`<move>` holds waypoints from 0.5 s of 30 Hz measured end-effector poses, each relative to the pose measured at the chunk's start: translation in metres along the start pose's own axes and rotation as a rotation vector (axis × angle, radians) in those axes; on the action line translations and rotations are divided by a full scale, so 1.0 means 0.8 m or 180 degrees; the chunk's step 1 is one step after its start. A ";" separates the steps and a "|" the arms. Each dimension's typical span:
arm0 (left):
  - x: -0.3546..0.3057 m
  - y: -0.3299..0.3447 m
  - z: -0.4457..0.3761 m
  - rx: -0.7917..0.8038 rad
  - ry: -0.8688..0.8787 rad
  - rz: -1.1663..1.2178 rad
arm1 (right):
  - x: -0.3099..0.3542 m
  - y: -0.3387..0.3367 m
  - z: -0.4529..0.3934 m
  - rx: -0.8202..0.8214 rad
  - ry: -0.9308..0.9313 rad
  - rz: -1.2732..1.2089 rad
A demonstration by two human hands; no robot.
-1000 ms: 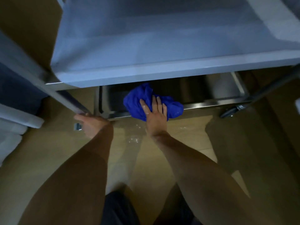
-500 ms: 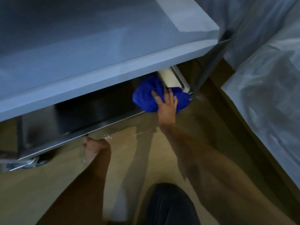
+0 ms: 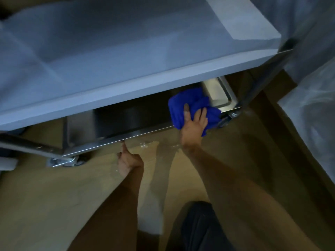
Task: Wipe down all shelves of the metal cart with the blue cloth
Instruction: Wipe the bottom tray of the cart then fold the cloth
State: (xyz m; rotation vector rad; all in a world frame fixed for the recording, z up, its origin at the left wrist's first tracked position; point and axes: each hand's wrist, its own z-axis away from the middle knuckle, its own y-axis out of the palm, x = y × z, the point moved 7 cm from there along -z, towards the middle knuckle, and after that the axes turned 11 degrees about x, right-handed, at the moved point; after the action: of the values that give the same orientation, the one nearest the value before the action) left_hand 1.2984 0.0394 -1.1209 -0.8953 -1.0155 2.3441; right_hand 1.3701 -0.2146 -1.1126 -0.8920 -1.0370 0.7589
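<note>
The metal cart fills the upper view: a wide upper shelf (image 3: 126, 57) hides most of the bottom shelf (image 3: 137, 132). My right hand (image 3: 194, 127) presses the bunched blue cloth (image 3: 188, 102) flat against the bottom shelf's front right corner, fingers spread on top of it. Lower down, my left hand (image 3: 128, 160) rests near the floor below the shelf's front rim, one finger touching the rim, holding nothing.
Cart casters stand at the bottom left (image 3: 70, 161) and bottom right (image 3: 233, 115). A cart leg (image 3: 257, 87) rises at the right. White plastic-covered bulk (image 3: 311, 98) sits close on the right. Wooden floor (image 3: 54, 196) with small white specks lies below; my dark-clothed knee (image 3: 199, 227) is at the bottom.
My right hand has slid the cloth rightward along the bottom shelf to its right corner. My left hand has let go of the left cart leg and now touches the shelf's front rim.
</note>
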 end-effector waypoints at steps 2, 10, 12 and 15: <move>0.015 -0.008 -0.001 0.0187 -0.0132 0.0808 | 0.068 0.029 0.034 0.0142 -0.0392 0.0137; 0.048 -0.085 0.007 0.1679 -0.0387 0.3881 | 0.253 0.079 0.142 0.1947 -0.1396 0.0068; 0.064 -0.117 0.020 0.1644 -0.0452 0.3742 | 0.260 0.071 0.174 0.2396 -0.1200 -0.0477; 0.104 -0.144 0.035 0.1775 -0.0609 0.3289 | 0.257 0.050 0.211 0.2889 -0.0802 -0.0717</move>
State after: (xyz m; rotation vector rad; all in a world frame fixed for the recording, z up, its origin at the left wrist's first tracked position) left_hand 1.2352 0.1489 -1.0511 -1.1156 0.2014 3.3175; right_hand 1.2752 0.0221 -1.0276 0.0986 -0.8497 1.0322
